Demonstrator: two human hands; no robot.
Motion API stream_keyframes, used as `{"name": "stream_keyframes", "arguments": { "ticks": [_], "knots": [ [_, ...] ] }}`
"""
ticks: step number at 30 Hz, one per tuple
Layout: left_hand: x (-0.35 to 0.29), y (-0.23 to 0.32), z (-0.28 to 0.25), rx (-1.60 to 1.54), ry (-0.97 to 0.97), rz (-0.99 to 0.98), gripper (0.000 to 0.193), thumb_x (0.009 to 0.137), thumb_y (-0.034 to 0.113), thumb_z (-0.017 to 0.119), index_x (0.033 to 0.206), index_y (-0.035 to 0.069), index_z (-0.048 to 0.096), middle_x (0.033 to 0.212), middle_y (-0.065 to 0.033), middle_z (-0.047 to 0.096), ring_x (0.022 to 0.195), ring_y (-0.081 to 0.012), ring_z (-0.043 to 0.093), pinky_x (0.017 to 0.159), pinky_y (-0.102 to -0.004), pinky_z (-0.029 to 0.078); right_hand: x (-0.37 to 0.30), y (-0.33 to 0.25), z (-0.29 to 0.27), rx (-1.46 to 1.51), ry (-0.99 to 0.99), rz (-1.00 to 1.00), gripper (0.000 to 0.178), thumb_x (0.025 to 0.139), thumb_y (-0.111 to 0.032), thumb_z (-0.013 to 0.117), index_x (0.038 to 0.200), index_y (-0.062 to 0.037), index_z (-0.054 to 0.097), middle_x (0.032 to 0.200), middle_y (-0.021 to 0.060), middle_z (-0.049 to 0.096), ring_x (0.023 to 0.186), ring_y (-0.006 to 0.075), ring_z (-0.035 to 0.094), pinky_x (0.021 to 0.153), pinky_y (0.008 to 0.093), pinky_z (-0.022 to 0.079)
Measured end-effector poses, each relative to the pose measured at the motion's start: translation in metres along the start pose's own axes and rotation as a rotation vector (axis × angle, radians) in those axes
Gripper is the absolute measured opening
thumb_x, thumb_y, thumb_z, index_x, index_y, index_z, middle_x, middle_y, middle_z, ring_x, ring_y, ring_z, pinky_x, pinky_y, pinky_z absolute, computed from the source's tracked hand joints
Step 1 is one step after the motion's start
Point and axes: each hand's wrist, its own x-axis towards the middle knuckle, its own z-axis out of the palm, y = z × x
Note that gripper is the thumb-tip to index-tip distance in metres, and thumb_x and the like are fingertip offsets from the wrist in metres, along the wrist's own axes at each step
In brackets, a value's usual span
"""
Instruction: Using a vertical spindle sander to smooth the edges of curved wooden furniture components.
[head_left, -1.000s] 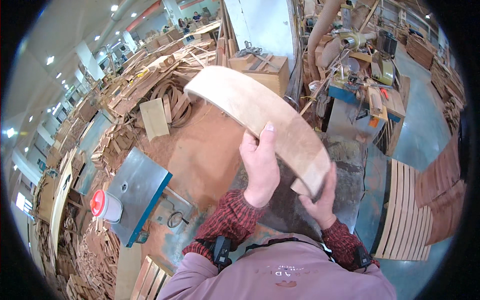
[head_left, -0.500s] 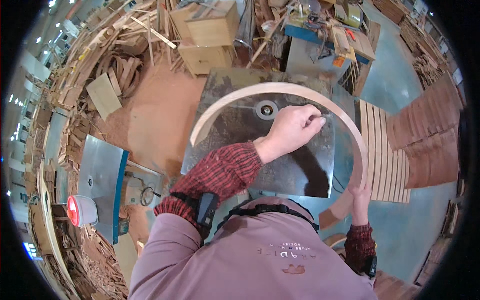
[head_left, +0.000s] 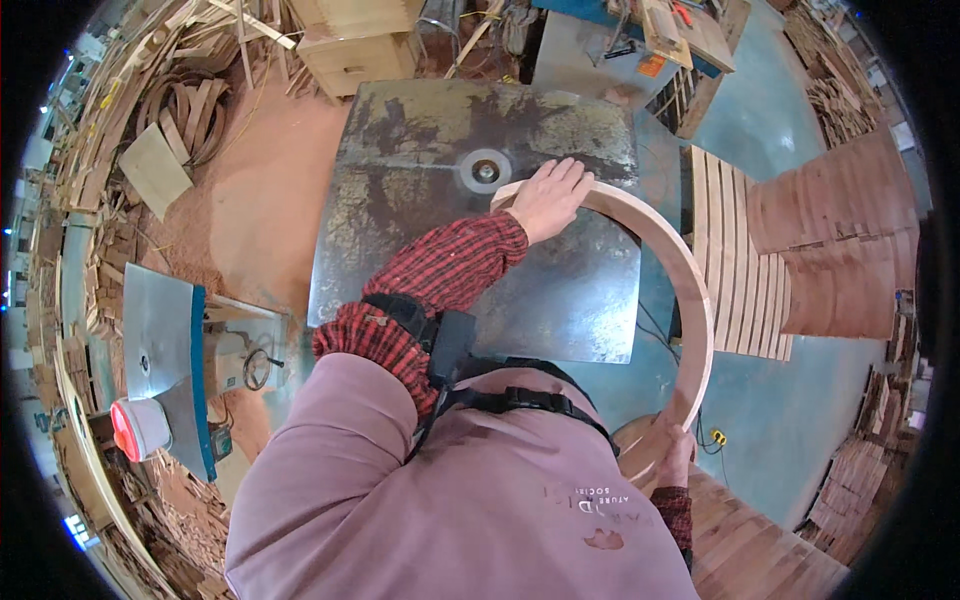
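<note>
A pale curved wooden piece point(head_left: 695, 290), bent in an arc, runs from the dark metal machine table point(head_left: 400, 250) out past its right edge and back toward my body. Its far end lies close by a round spindle point(head_left: 486, 171) set in the tabletop; whether they touch I cannot tell. My left hand point(head_left: 550, 203) rests palm down across the arc near that end, its fingers stretched out. Low on the right, my right hand point(head_left: 677, 455) is closed around the arc's near part; some of its fingers are hidden behind the wood.
Slatted pale boards point(head_left: 735, 250) and brown wooden sheets point(head_left: 835, 240) stand to the right. At the left are a second metal table point(head_left: 160, 330) and a white bucket point(head_left: 143, 430) with a red lid. Wooden cabinets point(head_left: 360, 55) and scrap wood line the far side.
The arc has shifted right and toward me, swinging its left end near the spindle. My left hand has gone from a loose fist to lying flat on the wood. My right hand moved nearer my body.
</note>
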Motion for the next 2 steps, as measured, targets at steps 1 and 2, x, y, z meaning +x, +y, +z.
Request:
{"name": "stream_keyframes", "arguments": {
  "ticks": [1, 2],
  "knots": [
    [0.0112, -0.0019, 0.0083, -0.028, -0.057, -0.062, 0.069, 0.082, 0.023, 0.083, 0.140, 0.003, 0.053, 0.139, -0.0178, 0.057, 0.140, -0.0350, 0.051, 0.115, -0.0459, 0.043, 0.0012, 0.0000, 0.0058, 0.029, 0.027, -0.007, 0.046, 0.088, -0.022, 0.071, 0.127, 0.0027, 0.063, 0.107, 0.0093, 0.071, 0.094, 0.0235, 0.069, 0.085, 0.0402, 0.057],
    [0.0211, -0.0027, 0.0125, -0.031, -0.053, -0.052, 0.069, 0.082, 0.023, 0.083, 0.140, 0.003, 0.053, 0.139, -0.0178, 0.057, 0.140, -0.0350, 0.051, 0.115, -0.0459, 0.043, 0.0051, 0.0030, 0.0078, 0.060, 0.056, -0.011, 0.047, 0.091, -0.025, 0.074, 0.128, 0.0024, 0.063, 0.106, 0.0096, 0.071, 0.095, 0.0238, 0.069, 0.086, 0.0415, 0.057]
  ]
}}
